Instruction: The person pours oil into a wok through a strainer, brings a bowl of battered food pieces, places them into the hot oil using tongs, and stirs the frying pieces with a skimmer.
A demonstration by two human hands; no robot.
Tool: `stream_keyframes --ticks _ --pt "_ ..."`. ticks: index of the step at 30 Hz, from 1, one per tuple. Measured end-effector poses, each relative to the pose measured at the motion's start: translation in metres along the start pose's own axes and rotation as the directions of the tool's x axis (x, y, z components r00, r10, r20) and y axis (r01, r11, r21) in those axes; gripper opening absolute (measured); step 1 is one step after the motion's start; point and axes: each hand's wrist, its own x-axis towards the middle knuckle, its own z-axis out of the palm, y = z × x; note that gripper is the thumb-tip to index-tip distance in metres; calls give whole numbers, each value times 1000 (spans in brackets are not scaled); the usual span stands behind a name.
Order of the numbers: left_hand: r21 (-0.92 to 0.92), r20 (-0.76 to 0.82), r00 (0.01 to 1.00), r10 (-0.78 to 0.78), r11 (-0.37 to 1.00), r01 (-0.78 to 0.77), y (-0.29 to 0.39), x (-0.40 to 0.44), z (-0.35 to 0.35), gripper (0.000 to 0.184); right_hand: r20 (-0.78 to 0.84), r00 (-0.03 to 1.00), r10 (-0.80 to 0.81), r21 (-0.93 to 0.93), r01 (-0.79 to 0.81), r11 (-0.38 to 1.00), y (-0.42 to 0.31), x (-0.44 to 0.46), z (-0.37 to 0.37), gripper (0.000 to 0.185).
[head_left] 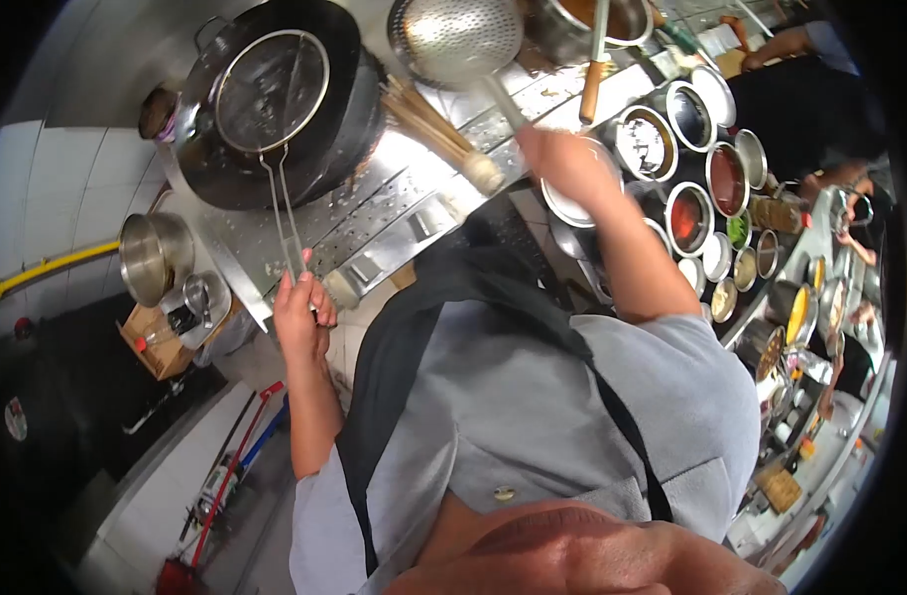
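My left hand (pixel 302 302) is closed around the long wire handle of a round fine-mesh strainer (pixel 273 91). The strainer's head hangs over a large black wok (pixel 207 159) on the stove. At the right, my right hand (pixel 564 164) is slightly blurred and wrapped around the handle of a perforated metal skimmer (pixel 455 40). The skimmer's wide bowl is held above the steel worktop, right of the wok. A bamboo wok brush (pixel 433 134) lies on the wet steel between the wok and my right hand.
Several sauce and seasoning containers (pixel 689 218) crowd the right side. A metal pot (pixel 627 22) stands at the top, with a wooden-handled tool (pixel 594 74) across it. Steel bowls (pixel 156 260) hang low at the left. Another person (pixel 805 109) stands at the far right.
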Motion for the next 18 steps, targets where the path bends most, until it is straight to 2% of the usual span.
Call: stream_keyframes --ticks 1,2,3,4,5,6,7,8,10,12,13,14,15,16,17,18 --pt "-6 0 1000 -7 1000 7 2 -1 2 36 307 948 -84 269 -1 963 24 -4 67 26" --pt "-16 7 1000 -7 1000 7 3 1 6 36 691 669 -273 493 -161 855 6 -15 69 26" --pt "-13 -12 1000 -24 1000 24 5 1 7 36 836 526 -156 365 -321 874 11 -12 114 26" --pt "-4 -26 1000 -10 1000 10 6 0 5 36 793 608 -42 445 -532 721 34 -2 166 27" --pt "-5 -9 1000 -8 1000 8 6 -2 3 36 758 645 94 520 -686 509 67 9 222 27" --pt "-12 8 1000 -3 1000 3 5 -3 4 36 706 680 196 599 -722 346 110 27 282 29" --pt "-27 -25 1000 -9 1000 8 4 -6 4 37 673 670 313 677 -729 104 145 40 330 33" --pt "-26 -49 999 14 1000 -15 4 -10 3 37 654 629 421 731 -668 -137 163 55 354 40" --pt "-3 -52 999 6 1000 -6 3 -16 2 36 520 768 374 839 -376 -394 161 68 347 47" --pt "-38 -20 1000 16 999 -17 0 -20 -9 38 447 781 435 865 -254 -433 216 93 402 41" --pt "-46 -24 1000 16 999 -17 0 -21 -11 39 199 864 463 887 -359 289 262 96 439 39" --pt "-49 -31 1000 7 999 -8 -1 -25 -14 39 -12 952 305 442 -269 856 284 93 467 37" --pt "-35 -46 999 7 999 -9 -3 -30 -18 39 82 891 446 736 -356 576 262 99 449 37" --pt "-39 -57 998 1 999 -3 -6 -32 -22 38 259 803 537 904 -397 158 236 95 423 37" --pt "-53 -52 999 -2 999 -1 -7 -35 -24 39 367 743 560 909 -415 -46 216 88 405 37" --pt "-70 -41 999 -6 998 4 -7 -36 -25 39 411 712 570 895 -434 -103 202 82 384 37"
